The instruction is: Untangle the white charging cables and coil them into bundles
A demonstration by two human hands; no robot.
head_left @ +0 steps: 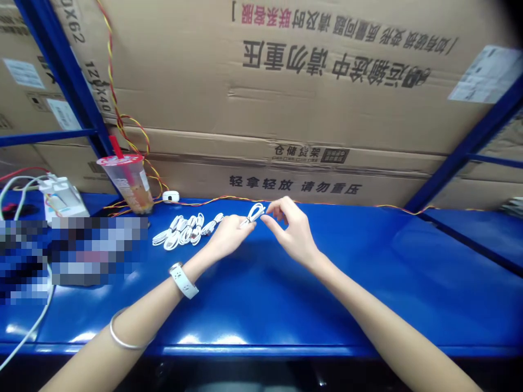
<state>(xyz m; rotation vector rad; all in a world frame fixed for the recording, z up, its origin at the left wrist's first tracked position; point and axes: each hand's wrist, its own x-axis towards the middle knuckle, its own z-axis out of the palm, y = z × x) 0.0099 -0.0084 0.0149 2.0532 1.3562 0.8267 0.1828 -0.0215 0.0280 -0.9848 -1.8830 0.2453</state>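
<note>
A small coiled white cable (256, 211) is held up a little above the blue shelf surface. My left hand (229, 235) is closed on one end of the coil, thumb on top. At the coil's right end, my right hand (295, 228) pinches thumb and forefinger together on the cable, its other fingers curled. Exactly what lies between those fingertips is too small to make out fully. Just left of my left hand, several white cable bundles (180, 231) lie in a row, each bound around its middle with a dark tie.
A drink cup (129, 182) with a red straw stands at the back left, beside a white earbud case (170, 196). Further left is a white power strip (63, 198) with cords. Large cardboard boxes (261, 120) and blue posts (469, 147) border the shelf (368, 261).
</note>
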